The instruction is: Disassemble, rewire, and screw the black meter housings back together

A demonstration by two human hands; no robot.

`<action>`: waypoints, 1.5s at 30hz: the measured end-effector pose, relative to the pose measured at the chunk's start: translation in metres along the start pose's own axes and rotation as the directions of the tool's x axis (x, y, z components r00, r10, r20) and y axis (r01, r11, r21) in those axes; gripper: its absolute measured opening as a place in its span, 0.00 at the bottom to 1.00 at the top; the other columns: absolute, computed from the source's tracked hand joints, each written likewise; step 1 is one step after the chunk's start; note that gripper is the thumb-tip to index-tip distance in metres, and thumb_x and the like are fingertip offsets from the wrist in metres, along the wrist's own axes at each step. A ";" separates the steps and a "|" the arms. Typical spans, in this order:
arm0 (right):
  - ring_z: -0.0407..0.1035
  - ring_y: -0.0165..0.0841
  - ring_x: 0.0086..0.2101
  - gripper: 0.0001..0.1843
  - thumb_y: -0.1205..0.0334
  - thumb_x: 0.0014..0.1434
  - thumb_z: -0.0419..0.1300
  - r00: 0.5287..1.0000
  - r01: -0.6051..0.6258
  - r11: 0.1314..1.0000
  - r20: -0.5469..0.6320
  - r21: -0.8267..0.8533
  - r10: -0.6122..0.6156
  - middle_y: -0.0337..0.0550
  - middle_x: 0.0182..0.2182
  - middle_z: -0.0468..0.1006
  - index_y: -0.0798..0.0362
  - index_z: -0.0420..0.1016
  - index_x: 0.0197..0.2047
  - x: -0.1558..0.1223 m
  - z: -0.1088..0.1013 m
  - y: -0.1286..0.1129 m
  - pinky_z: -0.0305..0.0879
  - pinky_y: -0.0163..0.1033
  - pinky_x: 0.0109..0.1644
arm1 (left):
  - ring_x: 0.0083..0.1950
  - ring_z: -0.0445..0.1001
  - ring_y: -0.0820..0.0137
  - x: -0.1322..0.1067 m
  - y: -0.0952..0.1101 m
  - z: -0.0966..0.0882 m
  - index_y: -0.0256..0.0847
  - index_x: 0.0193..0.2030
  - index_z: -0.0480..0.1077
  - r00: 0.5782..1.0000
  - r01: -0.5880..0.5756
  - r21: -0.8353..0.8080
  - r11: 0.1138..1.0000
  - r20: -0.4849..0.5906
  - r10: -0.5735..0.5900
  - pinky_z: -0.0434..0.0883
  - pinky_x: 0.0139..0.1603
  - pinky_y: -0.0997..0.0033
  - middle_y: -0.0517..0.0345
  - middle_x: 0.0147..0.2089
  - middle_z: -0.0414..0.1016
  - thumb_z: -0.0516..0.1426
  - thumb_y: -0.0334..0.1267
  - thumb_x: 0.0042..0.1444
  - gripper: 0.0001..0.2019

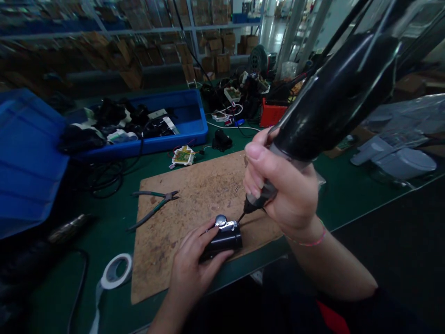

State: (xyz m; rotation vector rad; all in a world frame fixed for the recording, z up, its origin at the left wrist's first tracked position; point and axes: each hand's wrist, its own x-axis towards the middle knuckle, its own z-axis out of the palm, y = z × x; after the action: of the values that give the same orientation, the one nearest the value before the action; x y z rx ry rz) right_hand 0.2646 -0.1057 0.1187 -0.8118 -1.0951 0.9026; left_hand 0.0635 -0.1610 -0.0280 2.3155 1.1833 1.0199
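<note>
The worn brown work board [194, 204] lies on the green surface [347, 195]. At the board's near edge the left hand [193, 264] wraps around a small black device [224, 239] with a shiny metal top, pressing it down on the board. Over the board's right side the right hand [278, 190] grips a large black electric screwdriver [333, 97], its bit touching the device's top right corner. Left of the board lie pliers [155, 206], and nearer, a roll of white tape [116, 271]. Beyond the board's far left corner sits a small circuit board [183, 155], and behind it a blue bin [174, 123] holding dark parts.
</note>
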 end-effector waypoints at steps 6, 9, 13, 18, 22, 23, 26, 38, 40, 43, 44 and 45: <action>0.60 0.26 0.19 0.12 0.50 0.59 0.66 0.999 -0.037 0.999 0.039 -0.027 0.038 0.36 0.26 0.67 0.47 0.72 0.39 0.002 -0.006 0.000 0.61 0.35 0.19 | 0.58 0.76 0.55 0.001 0.000 0.000 0.44 0.58 0.69 1.000 0.003 0.008 1.000 0.006 -0.003 0.75 0.56 0.50 0.45 0.60 0.75 0.68 0.42 0.55 0.25; 0.61 0.26 0.19 0.13 0.50 0.59 0.67 0.997 -0.065 0.997 0.042 -0.030 0.066 0.36 0.27 0.68 0.47 0.72 0.41 0.002 -0.005 0.003 0.62 0.35 0.19 | 0.58 0.76 0.55 0.000 0.000 0.000 0.44 0.59 0.69 1.000 -0.004 0.005 1.000 0.005 0.004 0.75 0.56 0.50 0.45 0.60 0.75 0.67 0.42 0.55 0.25; 0.60 0.25 0.19 0.12 0.52 0.60 0.66 0.996 -0.077 0.996 0.030 -0.036 0.078 0.36 0.28 0.67 0.47 0.72 0.42 0.002 -0.003 0.005 0.62 0.34 0.20 | 0.59 0.75 0.55 0.000 0.000 0.001 0.45 0.59 0.68 1.000 0.001 0.007 1.000 0.011 -0.001 0.75 0.56 0.49 0.45 0.60 0.75 0.67 0.42 0.55 0.25; 0.60 0.25 0.19 0.11 0.53 0.59 0.67 0.996 -0.072 0.997 0.046 -0.025 0.073 0.36 0.27 0.67 0.48 0.71 0.40 -0.001 0.000 0.002 0.62 0.35 0.19 | 0.58 0.76 0.55 0.002 0.001 0.000 0.45 0.59 0.69 1.000 -0.007 -0.001 1.000 -0.001 0.007 0.75 0.56 0.49 0.45 0.59 0.75 0.67 0.42 0.55 0.25; 0.62 0.25 0.21 0.13 0.53 0.57 0.69 0.997 -0.064 0.998 0.046 -0.012 0.064 0.37 0.28 0.69 0.49 0.70 0.35 -0.002 0.003 0.001 0.65 0.35 0.21 | 0.58 0.75 0.55 0.001 0.002 -0.001 0.45 0.59 0.69 1.000 -0.001 -0.004 1.000 -0.002 0.001 0.75 0.56 0.49 0.46 0.60 0.75 0.67 0.43 0.55 0.25; 0.63 0.26 0.22 0.14 0.53 0.56 0.70 0.997 -0.065 0.998 0.043 -0.018 0.066 0.37 0.28 0.69 0.49 0.70 0.34 -0.002 0.004 0.000 0.66 0.35 0.22 | 0.59 0.75 0.55 0.001 0.002 -0.002 0.45 0.59 0.69 1.000 0.003 -0.005 1.000 -0.003 -0.003 0.75 0.57 0.49 0.46 0.60 0.75 0.67 0.43 0.55 0.25; 0.67 0.29 0.25 0.16 0.53 0.53 0.72 0.996 -0.065 0.997 0.058 -0.030 0.067 0.38 0.29 0.71 0.49 0.70 0.30 -0.003 0.007 -0.001 0.69 0.36 0.25 | 0.58 0.75 0.55 0.000 0.002 -0.002 0.45 0.59 0.69 1.000 0.003 -0.009 1.000 -0.004 -0.004 0.75 0.57 0.49 0.47 0.60 0.75 0.67 0.43 0.56 0.25; 0.67 0.28 0.28 0.14 0.65 0.54 0.71 0.989 0.056 0.986 0.146 -0.158 -0.033 0.35 0.26 0.70 0.52 0.70 0.25 -0.014 0.018 -0.015 0.69 0.35 0.31 | 0.58 0.76 0.54 -0.001 0.000 -0.001 0.46 0.58 0.69 1.000 0.013 -0.018 1.000 0.006 -0.012 0.76 0.55 0.47 0.47 0.57 0.76 0.67 0.43 0.56 0.24; 0.65 0.29 0.27 0.16 0.64 0.53 0.71 0.989 0.068 0.980 0.145 -0.186 -0.042 0.35 0.25 0.69 0.52 0.68 0.23 -0.014 0.018 -0.015 0.67 0.35 0.30 | 0.57 0.76 0.54 0.000 0.001 -0.002 0.45 0.58 0.69 1.000 0.009 -0.019 1.000 0.004 -0.009 0.76 0.55 0.48 0.47 0.56 0.77 0.67 0.43 0.56 0.24; 0.61 0.27 0.24 0.17 0.63 0.54 0.71 0.987 0.071 0.972 0.158 -0.223 -0.036 0.34 0.23 0.65 0.51 0.67 0.23 -0.015 0.017 -0.013 0.63 0.34 0.26 | 0.57 0.77 0.55 0.001 0.002 -0.002 0.45 0.58 0.69 1.000 -0.003 -0.025 1.000 -0.003 0.003 0.76 0.54 0.49 0.47 0.57 0.77 0.67 0.43 0.56 0.24; 0.60 0.26 0.23 0.16 0.62 0.55 0.70 0.986 0.069 0.972 0.163 -0.226 -0.032 0.33 0.22 0.64 0.51 0.67 0.24 -0.015 0.016 -0.012 0.62 0.34 0.25 | 0.57 0.76 0.55 0.001 0.002 -0.003 0.45 0.58 0.69 1.000 -0.006 -0.029 1.000 -0.001 0.006 0.76 0.55 0.49 0.47 0.57 0.77 0.67 0.43 0.56 0.24; 0.59 0.26 0.22 0.15 0.61 0.56 0.69 0.986 0.063 0.972 0.166 -0.227 -0.025 0.32 0.22 0.63 0.51 0.68 0.25 -0.015 0.016 -0.011 0.61 0.34 0.25 | 0.57 0.76 0.56 0.001 0.001 -0.002 0.45 0.58 0.69 1.000 -0.007 -0.029 1.000 -0.002 0.007 0.76 0.55 0.50 0.47 0.57 0.77 0.67 0.43 0.56 0.24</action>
State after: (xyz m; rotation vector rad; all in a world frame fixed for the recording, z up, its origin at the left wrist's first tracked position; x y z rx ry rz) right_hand 0.2486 -0.1225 0.1271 -0.9131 -1.3750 0.8240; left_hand 0.0629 -0.1612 -0.0251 2.2986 1.1539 1.0346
